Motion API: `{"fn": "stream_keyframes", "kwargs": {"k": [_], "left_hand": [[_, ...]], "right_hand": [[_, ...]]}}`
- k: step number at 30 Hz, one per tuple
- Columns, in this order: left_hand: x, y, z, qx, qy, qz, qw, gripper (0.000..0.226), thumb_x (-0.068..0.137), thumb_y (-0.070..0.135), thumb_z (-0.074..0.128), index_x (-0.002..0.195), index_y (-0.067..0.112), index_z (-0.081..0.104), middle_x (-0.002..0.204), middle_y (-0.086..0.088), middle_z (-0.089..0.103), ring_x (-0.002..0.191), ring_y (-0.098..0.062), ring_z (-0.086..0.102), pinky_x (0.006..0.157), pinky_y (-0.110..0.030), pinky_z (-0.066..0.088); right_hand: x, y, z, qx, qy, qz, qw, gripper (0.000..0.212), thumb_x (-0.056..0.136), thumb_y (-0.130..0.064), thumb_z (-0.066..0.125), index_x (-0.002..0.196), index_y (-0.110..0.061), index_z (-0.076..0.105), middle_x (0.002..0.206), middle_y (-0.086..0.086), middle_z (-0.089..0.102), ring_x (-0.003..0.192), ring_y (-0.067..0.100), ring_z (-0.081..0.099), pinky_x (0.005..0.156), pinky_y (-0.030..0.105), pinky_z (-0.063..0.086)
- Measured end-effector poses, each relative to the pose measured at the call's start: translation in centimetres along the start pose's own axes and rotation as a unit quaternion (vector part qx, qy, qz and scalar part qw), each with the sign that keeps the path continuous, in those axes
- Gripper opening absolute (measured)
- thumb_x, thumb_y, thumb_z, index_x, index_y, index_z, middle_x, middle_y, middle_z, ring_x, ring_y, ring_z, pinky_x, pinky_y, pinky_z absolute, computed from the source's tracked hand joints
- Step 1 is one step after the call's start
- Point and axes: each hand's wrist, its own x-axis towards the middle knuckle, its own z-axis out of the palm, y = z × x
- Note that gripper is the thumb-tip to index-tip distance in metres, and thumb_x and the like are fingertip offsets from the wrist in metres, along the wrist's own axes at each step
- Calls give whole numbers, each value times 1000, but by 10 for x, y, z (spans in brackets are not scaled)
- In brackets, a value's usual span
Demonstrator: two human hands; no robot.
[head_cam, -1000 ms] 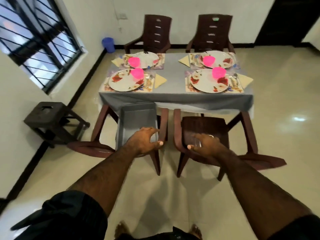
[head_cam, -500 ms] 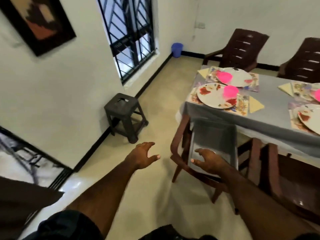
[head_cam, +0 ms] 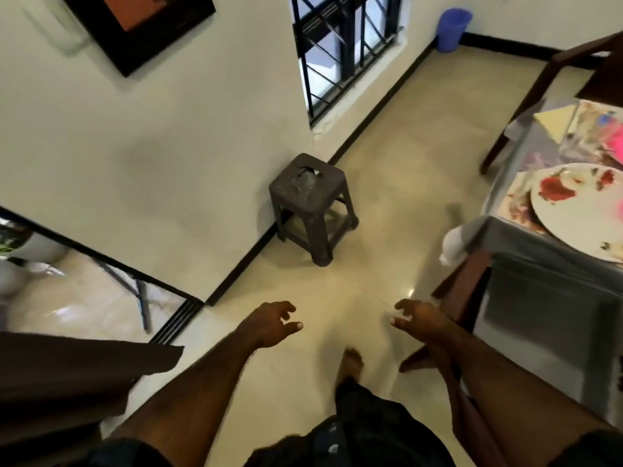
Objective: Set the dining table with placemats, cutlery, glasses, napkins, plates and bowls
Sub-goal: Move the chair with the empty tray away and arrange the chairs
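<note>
Both hands come away empty, turned from the table toward the wall.

Nearest, the left hand (head_cam: 269,326) and right hand (head_cam: 419,320) hang over the bare floor with fingers loosely spread, holding nothing; half a second ago the right hand rested on the grey rectangular tray (head_cam: 539,318), now just to its right on the brown plastic chair (head_cam: 451,284). Beyond the right hand, the grey-clothed dining table (head_cam: 526,237) carries a floral white plate (head_cam: 573,210) and folded yellow napkin (head_cam: 554,117). Ahead of both hands stands a dark plastic stool (head_cam: 308,193). Glasses are probably next.
</note>
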Motion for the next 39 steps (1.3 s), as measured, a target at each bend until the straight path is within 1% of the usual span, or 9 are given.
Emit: {"fn": "stream_keyframes", "kwargs": {"k": [2,5,6,10,23,27,32,36,39], "left_hand": [[29,-12,-35,-7,23,-33,999,57,88,62,74,132,28,68,113,5,73,99,-12,69,92,-32,56],[65,-13,-84,-67,78,-69,992,46,89,56,77,122,24,72,101,4,73,94,-16,70,86,-33,58],[69,-11,-94,-77,85,-76,990,43,89,54,77,119,23,72,100,4,73,94,-16,70,85,-32,57],[131,2,-129,-106,79,-96,987,33,91,45,79,113,20,74,98,0,73,96,-20,71,90,-35,57],[534,278,-267,-50,-75,90,992,21,95,38,76,110,23,75,102,2,74,96,-16,69,84,-30,55],[628,371,-312,49,-110,161,979,31,94,48,75,114,25,73,104,4,73,94,-14,69,83,-31,56],[741,469,-348,66,-109,171,977,32,94,48,74,114,23,74,102,2,74,92,-14,69,85,-33,58],[813,517,-379,64,-100,131,984,32,93,50,75,112,24,75,102,3,75,91,-13,72,88,-36,60],[860,561,-413,35,-75,102,991,27,93,48,76,107,24,77,98,5,75,89,-14,73,88,-38,61]], "right_hand": [[43,5,-9,-6,-35,18,999,66,90,-66,65,137,-19,62,124,6,73,113,19,67,87,23,45],[85,12,-31,21,-21,37,999,108,64,-102,44,132,-20,64,120,3,74,112,18,68,88,23,45],[86,5,-37,33,-22,39,998,108,65,-102,44,133,-20,63,122,3,73,113,19,67,91,25,46],[116,-15,-91,72,-25,54,996,57,94,-61,64,134,-21,62,123,3,72,113,20,65,95,30,49],[287,54,-303,275,65,213,935,57,90,-64,65,133,-26,61,121,-1,70,100,16,69,92,40,58],[325,63,-406,318,146,229,908,47,97,-51,66,133,-20,63,122,2,67,103,15,62,86,29,48],[405,125,-483,352,168,233,891,39,99,-48,65,126,-21,63,114,-7,59,108,15,60,87,27,44],[483,185,-554,357,137,232,894,20,96,-48,68,96,-30,59,99,-4,65,97,18,64,82,30,47],[540,221,-637,349,131,221,901,32,92,-55,69,110,-28,68,103,-6,70,93,17,68,81,32,53]]}}
